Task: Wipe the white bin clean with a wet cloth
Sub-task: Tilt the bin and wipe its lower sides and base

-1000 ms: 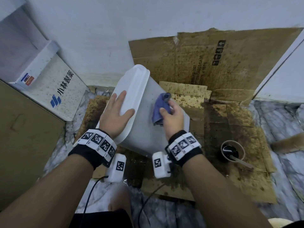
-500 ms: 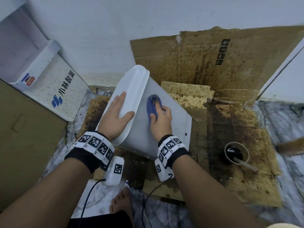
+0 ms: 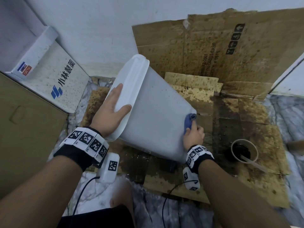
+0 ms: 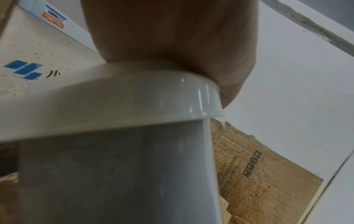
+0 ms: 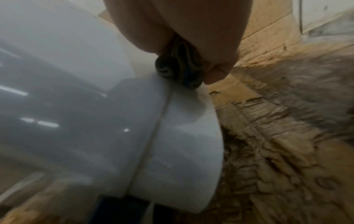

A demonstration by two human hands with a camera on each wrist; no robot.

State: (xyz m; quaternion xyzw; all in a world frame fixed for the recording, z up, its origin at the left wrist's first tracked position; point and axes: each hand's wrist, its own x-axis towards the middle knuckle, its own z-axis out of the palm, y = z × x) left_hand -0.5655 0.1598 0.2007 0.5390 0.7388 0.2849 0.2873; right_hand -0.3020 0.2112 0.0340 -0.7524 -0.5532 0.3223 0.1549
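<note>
The white bin lies tipped on its side over stained cardboard, its lidded top at the upper left and its base at the lower right. My left hand lies flat on the lid, fingers straight; in the left wrist view the palm presses the lid's rim. My right hand grips a bunched blue cloth and holds it against the bin's right edge near the base. In the right wrist view the cloth shows dark under my curled fingers, touching the bin.
Stained cardboard sheets cover the marble floor and lean on the wall. A paper cup of dark liquid with a stick stands right of my right wrist. A white printed box leans at the left. My bare knee is below.
My right hand has carried the cloth from the middle of the bin's upper side down and right to its right edge near the base. The left hand stays on the lid.
</note>
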